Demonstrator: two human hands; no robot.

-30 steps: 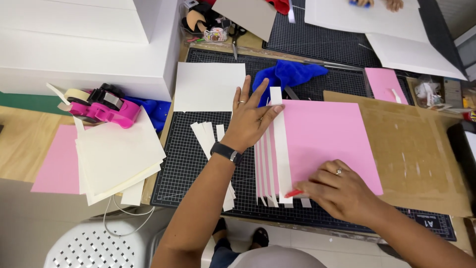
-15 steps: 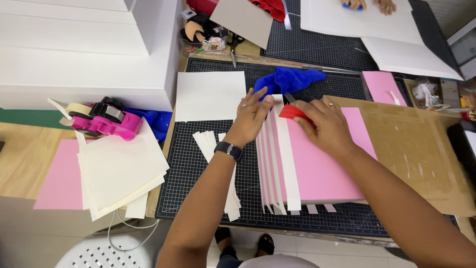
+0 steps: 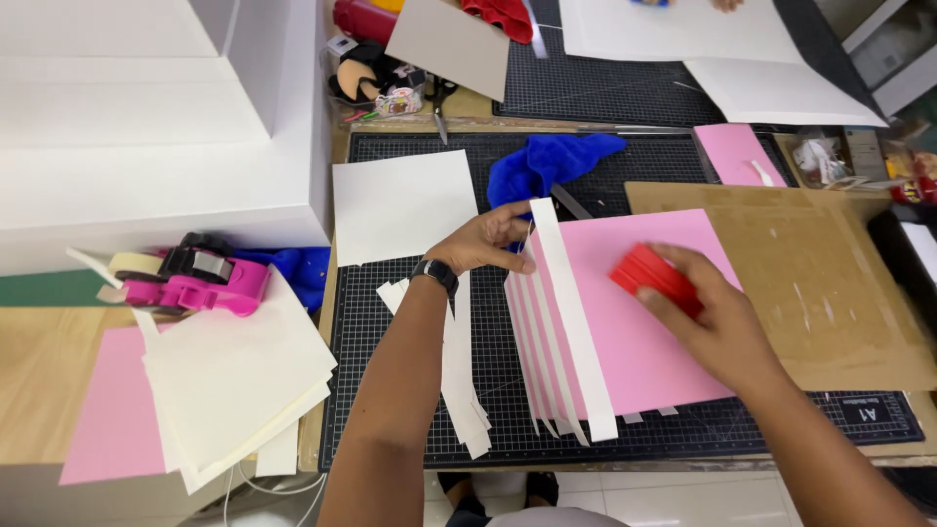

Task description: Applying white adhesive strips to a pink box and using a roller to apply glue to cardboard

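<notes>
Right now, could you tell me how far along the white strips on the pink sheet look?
Done: several white strips already lie side by side along the left edge of the pink sheet. In hand: the left hand pinches their top ends, while the right hand holds a red block over the sheet. Left: most of the pink is bare, and loose strips wait on the cutting mat.

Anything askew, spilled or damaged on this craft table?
Mostly tidy. The cream paper stack at left is fanned unevenly and juts over the table edge. The white strips along the pink sheet splay slightly at their lower ends.
</notes>
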